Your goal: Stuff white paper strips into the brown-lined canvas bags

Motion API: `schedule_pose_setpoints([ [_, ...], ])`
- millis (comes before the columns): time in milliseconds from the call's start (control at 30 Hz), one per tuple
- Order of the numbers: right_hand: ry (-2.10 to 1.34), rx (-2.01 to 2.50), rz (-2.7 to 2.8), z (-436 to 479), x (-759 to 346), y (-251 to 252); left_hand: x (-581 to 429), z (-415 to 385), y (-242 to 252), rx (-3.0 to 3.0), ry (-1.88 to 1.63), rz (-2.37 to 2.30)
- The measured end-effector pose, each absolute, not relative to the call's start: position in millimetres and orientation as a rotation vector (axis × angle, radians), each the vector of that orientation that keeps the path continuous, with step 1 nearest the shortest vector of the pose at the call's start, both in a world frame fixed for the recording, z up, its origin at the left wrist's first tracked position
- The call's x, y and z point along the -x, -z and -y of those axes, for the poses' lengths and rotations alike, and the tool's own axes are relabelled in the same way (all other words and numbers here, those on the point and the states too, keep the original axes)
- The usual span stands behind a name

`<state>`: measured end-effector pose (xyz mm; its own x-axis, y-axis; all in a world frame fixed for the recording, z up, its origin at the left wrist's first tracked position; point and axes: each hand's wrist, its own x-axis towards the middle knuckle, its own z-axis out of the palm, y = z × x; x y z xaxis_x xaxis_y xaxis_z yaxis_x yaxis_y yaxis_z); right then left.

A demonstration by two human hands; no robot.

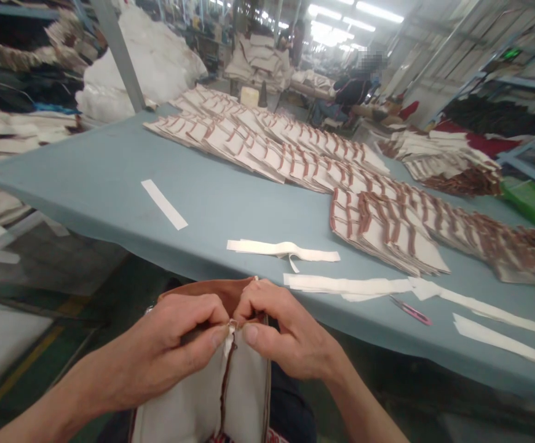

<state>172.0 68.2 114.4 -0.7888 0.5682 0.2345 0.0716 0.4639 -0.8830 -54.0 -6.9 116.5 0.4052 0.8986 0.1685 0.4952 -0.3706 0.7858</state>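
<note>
A white fabric bag piece (244, 394) with brown trim and a brown zipper line hangs in front of me, below the table's near edge. My left hand (175, 347) is closed in a pinch on its top edge, thumb pressed against the seam. Right beside it, my right hand (279, 329) pinches the same top edge, thumbs almost touching. A brown lining (212, 289) shows behind my fingers.
On the blue-grey table (110, 178) lie white fabric strips (286, 249), a single strip (163, 204), pink snips (410, 311) and long overlapping rows of white-and-brown pieces (387, 227). A person (353, 89) sits at the far end. White bundles (147, 55) pile at back left.
</note>
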Motion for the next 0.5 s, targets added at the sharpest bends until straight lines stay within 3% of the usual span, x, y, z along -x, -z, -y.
schedule_pose_setpoints([
  [367, -1.138, 0.559, 2.202, -55, -164, -112, 54, 19, -101, -2.026, -0.847, -1.363],
  [500, -0.725, 0.702, 2.380, -47, -159, -108, 46, 17, -96, -2.108, -0.748, -1.608],
])
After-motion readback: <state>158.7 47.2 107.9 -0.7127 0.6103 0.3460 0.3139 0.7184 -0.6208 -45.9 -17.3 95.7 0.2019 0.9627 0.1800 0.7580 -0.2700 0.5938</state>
